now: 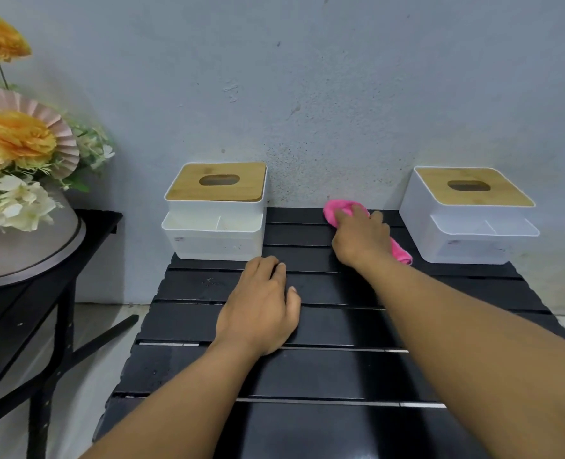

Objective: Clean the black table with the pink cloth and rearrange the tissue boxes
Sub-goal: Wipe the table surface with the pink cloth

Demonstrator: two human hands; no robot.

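A black slatted table [324, 369] runs from me to the grey wall. Two white tissue boxes with wooden lids stand at its far end, one at the left corner [215, 210] and one at the right corner [470, 215]. Between them lies the pink cloth [336, 208], bunched under my right hand [362, 238], whose fingers press down on it against the far slats. A tail of the cloth sticks out by my wrist. My left hand [261, 306] rests flat on the table, just in front of the left box, holding nothing.
A second black table [59, 279] stands to the left with a grey vase [26, 250] of orange and white flowers on it. A narrow gap of pale floor separates the two tables. The wall closes off the far side.
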